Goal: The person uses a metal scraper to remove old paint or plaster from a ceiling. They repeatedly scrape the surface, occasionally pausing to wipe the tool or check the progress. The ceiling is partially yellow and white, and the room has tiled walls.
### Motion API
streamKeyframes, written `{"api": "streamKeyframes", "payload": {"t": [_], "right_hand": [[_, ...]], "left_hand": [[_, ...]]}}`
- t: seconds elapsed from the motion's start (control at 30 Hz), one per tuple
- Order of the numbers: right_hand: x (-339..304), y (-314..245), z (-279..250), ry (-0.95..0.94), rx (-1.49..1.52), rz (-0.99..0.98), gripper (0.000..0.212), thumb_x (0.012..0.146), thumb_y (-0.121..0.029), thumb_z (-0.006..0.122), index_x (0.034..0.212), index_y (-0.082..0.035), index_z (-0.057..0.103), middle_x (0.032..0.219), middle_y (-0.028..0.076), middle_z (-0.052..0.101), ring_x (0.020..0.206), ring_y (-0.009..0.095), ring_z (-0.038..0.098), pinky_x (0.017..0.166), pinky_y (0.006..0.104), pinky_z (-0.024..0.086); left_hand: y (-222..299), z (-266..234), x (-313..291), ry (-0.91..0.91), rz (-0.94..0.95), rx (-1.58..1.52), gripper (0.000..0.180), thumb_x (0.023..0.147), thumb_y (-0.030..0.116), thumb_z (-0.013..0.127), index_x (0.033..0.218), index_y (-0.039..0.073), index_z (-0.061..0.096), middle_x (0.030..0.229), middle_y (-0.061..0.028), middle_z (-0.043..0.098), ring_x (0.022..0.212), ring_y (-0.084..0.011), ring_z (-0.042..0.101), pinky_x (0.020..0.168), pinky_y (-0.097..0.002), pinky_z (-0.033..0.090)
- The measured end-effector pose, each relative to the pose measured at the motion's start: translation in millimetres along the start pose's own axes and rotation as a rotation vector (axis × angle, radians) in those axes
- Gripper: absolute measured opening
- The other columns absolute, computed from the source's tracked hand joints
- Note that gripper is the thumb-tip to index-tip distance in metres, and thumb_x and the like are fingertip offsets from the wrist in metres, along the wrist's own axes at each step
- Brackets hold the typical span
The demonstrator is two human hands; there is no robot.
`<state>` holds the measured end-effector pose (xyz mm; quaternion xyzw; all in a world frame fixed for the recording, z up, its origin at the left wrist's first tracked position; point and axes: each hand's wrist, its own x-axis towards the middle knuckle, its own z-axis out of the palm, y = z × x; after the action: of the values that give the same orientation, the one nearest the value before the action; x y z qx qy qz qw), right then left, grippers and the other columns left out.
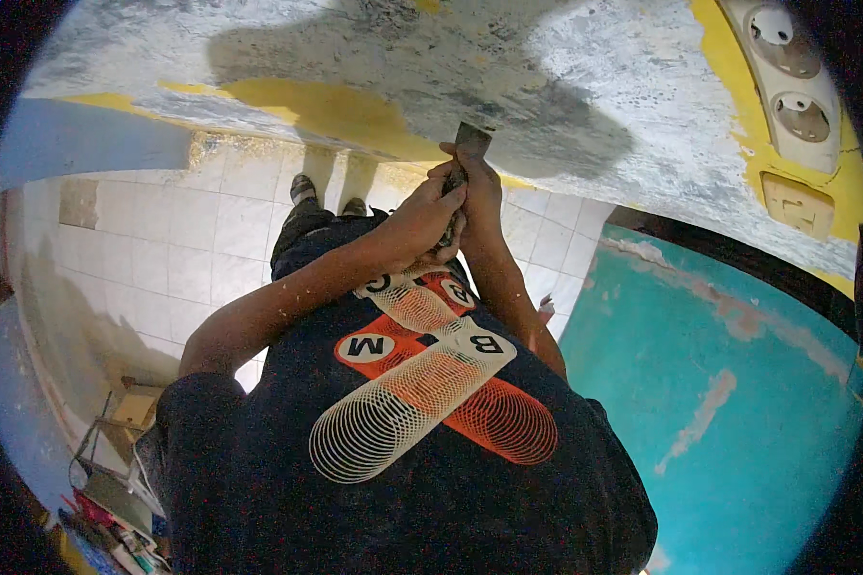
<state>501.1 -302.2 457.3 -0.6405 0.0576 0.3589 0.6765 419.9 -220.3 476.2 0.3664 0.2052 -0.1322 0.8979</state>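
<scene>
A scraper [473,140] with a flat, dull metal blade meets the patchy wall [384,57] in front of me. My left hand [420,222] is closed round the lower part of its handle. Higher up, near the blade, my right hand [481,196] grips the same tool, its fingers partly behind the handle. The wall around the blade is mottled grey and white, and a yellow paint patch [331,113] lies left of it. A small dark mark sits at the blade's edge.
White double sockets [786,86] and a small switch plate [798,203] are on the wall at right. A turquoise panel [700,383] with worn patches stands to my right. Pale tiles [187,216] cover the floor. Clutter [115,517] lies at lower left.
</scene>
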Motion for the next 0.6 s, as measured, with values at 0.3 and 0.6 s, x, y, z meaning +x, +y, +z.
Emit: {"api": "streamKeyframes", "payload": {"t": [0.3, 0.6], "right_hand": [[4.5, -0.1, -3.7, 0.039, 0.005, -0.005, 0.033, 0.095, -0.027, 0.047, 0.107, 0.002, 0.059, 0.073, 0.011, 0.064, 0.065, 0.017, 0.059, 0.064, 0.0297, 0.048], [10.8, 4.1, -5.4, 0.013, -0.007, -0.042, 0.031, 0.092, -0.024, 0.055, 0.103, 0.003, 0.063, 0.077, 0.009, 0.065, 0.067, 0.017, 0.06, 0.063, 0.0277, 0.047]], "left_hand": [[-8.3, 0.3, 7.3, -0.017, 0.071, -0.032, 0.027, 0.099, 0.019, 0.035, 0.122, 0.005, 0.033, 0.058, -0.0035, 0.045, 0.03, -0.0129, 0.037, 0.027, -0.0262, 0.029], [-6.6, 1.3, 6.4, 0.054, 0.1, 0.048, 0.019, 0.099, 0.019, 0.034, 0.112, 0.004, 0.037, 0.061, -0.0037, 0.045, 0.031, -0.0138, 0.038, 0.028, -0.0264, 0.03]]}}
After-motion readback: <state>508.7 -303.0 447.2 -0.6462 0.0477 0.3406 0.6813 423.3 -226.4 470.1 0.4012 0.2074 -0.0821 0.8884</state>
